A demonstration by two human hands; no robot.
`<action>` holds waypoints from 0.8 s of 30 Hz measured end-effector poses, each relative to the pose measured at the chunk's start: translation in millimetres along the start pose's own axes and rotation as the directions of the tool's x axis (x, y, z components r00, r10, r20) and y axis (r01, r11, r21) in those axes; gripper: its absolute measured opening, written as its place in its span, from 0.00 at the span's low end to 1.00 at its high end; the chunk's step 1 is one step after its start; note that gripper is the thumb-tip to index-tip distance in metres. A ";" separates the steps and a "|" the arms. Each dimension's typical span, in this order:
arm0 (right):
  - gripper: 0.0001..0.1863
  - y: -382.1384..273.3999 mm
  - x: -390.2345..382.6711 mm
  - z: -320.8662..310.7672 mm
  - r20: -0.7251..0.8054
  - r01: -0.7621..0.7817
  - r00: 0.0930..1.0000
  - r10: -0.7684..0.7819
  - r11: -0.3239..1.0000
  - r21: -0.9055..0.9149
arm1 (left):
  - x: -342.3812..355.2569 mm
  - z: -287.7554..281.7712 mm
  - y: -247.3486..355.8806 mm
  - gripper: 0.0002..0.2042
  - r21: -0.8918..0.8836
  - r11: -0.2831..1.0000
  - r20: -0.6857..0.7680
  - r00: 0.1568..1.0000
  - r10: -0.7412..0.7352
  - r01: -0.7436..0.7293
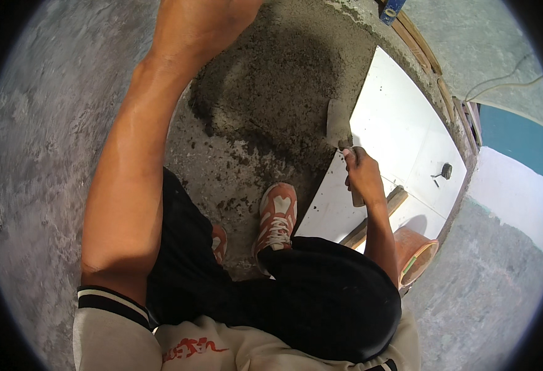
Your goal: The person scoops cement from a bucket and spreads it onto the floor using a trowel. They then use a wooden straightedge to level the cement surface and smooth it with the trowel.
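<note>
My left hand [203, 21] reaches up to the top edge of the view, where its fingers are out of sight. My right hand [361, 173] grips a mud-caked trowel by its handle, with the blade [338, 120] lying beside the edge of the white tiles [389, 105]. Dark wet mortar [265, 74] is spread over the floor to the left of the blade. Under my right arm a wooden batten [395, 201] rests on the tiles. A small dark object [446, 171] sits on a tile at the right.
Grey plastered walls [42, 173] curve round both sides. An orange bucket [417, 260] stands beside my right arm. Wooden strips [417, 43], a blue metal tool [390, 11] and a cable [500, 86] show at the upper right. My sneakers [277, 210] stand on the rough floor.
</note>
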State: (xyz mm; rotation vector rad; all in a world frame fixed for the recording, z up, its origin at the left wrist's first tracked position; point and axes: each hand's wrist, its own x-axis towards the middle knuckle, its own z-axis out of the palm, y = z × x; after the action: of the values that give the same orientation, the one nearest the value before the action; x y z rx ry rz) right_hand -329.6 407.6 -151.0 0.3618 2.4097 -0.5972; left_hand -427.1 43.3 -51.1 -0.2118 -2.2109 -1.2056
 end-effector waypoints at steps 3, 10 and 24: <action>0.27 19.6 29.0 -11.4 -0.160 0.080 0.983 -0.094 0.993 -0.090 | 15.1 22.1 19.7 0.19 -0.064 0.918 0.018 0.920 -0.391 0.391; 0.25 -13.9 82.4 -40.7 -0.048 0.066 0.996 -0.079 0.970 -0.233 | 1.8 17.6 1.2 0.20 -0.092 0.996 0.001 1.000 0.006 -0.006; 0.20 80.2 -11.8 54.2 -0.370 0.120 0.908 -0.196 0.969 -0.217 | 1.8 6.4 -95.7 0.19 -0.367 0.928 -0.057 0.995 -0.085 0.058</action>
State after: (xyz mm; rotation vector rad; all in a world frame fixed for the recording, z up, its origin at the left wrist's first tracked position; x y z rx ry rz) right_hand -261.8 448.4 -208.0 0.2177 2.8751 -0.3844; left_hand -470.4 -6.7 -120.6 -0.2335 -1.9312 -1.6366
